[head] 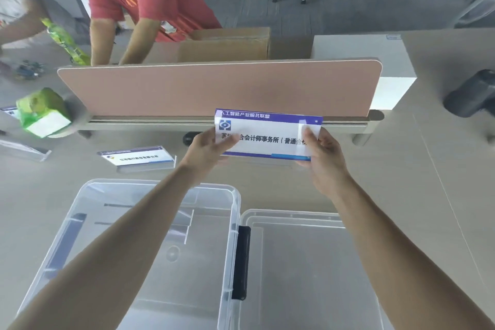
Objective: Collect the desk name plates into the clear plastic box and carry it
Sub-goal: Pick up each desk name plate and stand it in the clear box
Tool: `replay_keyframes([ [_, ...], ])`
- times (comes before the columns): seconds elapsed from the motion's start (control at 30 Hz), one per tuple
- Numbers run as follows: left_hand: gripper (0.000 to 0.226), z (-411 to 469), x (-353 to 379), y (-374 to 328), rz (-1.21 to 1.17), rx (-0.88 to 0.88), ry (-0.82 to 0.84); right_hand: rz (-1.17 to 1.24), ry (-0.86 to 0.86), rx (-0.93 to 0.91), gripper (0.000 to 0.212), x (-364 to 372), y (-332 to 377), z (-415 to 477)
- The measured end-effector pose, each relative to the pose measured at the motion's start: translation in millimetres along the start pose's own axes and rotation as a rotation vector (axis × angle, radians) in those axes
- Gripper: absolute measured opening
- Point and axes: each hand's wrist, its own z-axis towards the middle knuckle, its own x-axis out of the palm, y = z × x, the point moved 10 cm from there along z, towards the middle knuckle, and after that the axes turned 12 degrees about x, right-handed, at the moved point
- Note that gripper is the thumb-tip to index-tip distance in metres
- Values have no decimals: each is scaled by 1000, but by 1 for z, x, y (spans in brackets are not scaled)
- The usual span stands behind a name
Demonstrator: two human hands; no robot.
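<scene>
Seemingly upright, name plate (267, 138) runs left-right, left hand (207, 154) and right hand (325, 157) pinching its ends.

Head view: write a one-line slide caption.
Left hand and right hand hold a name plate beyond the open clear plastic box; its lid lies alongside.

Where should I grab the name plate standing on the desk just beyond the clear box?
Pinch the name plate along its long top edge, coming from above. It sits low and wide with its face sloping back, so that raised edge probably offers the easiest hold.
</scene>
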Motion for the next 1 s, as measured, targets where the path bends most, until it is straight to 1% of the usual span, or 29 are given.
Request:
replay_keyframes([
  [0.03,7,-7,1,2,-48,-23,-8,-10,13,-3,25,4,2,-4],
  [0.07,7,-15,-2,1,-95,-38,-50,-28,25,1,29,9,3,-9],
  [0.1,17,-21,-11,-1,-110,-31,-122,-57,25,16,37,12,2,-10],
  [0.13,27,-26,-20,-5,-81,4,-186,-77,37,38,44,16,0,-14],
  [0.17,34,-30,-28,-9,5,66,-215,-98,55,52,47,20,-2,-16],
  [0.2,35,-35,-33,-18,85,142,-222,-132,64,50,47,24,0,-20],
  [0.23,31,-41,-36,-27,151,212,-214,-174,51,33,47,26,3,-24],
  [0.3,28,-53,-42,-40,244,286,-194,-284,-23,-57,45,27,19,-31],
  [0.33,28,-59,-45,-47,287,313,-179,-343,-55,-115,38,30,31,-40],
  [0.37,25,-65,-50,-51,332,337,-170,-413,-71,-179,36,36,41,-48],
  [0.4,22,-71,-56,-55,370,358,-164,-492,-69,-261,43,46,55,-60],
  [0.43,29,-77,-64,-58,398,372,-161,-588,-57,-337,50,59,65,-72],
  [0.5,48,-86,-81,-54,407,365,-147,-833,10,-480,54,95,83,-100],
  [0.57,53,-97,-94,-54,407,370,-124,-1134,88,-538,57,136,88,-124],
  [0.63,48,-111,-100,-58,360,384,-91,-1353,180,-481,57,169,84,-141],
  [0.67,40,-118,-105,-60,317,391,-86,-1415,232,-426,53,183,79,-150],
  [0.73,19,-134,-115,-64,222,391,-86,-1484,311,-329,46,202,66,-162],
  [0.77,15,-143,-119,-66,176,392,-72,-1490,336,-295,43,210,60,-167],
  [0.9,15,-178,-148,-59,66,361,-46,-1469,368,-245,30,241,41,-195],
  [1.0,31,-200,-180,-52,27,355,-78,-1423,357,-261,23,266,28,-221],
])
